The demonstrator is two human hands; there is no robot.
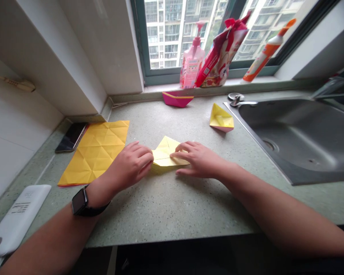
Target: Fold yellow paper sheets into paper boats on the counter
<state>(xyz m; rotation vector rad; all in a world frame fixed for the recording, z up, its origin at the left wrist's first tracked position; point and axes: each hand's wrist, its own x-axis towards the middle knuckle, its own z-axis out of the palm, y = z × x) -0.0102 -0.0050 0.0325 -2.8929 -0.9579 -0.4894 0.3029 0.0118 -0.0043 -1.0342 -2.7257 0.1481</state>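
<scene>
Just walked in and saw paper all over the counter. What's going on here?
A person has both hands on a small folded yellow paper on the counter. The left hand is at its left edge with fingers curled; the right hand presses flat on its right side. A larger creased yellow sheet lies to the left beside a phone. A pink paper boat and a yellow paper boat sit farther back, the yellow one near the sink.
</scene>
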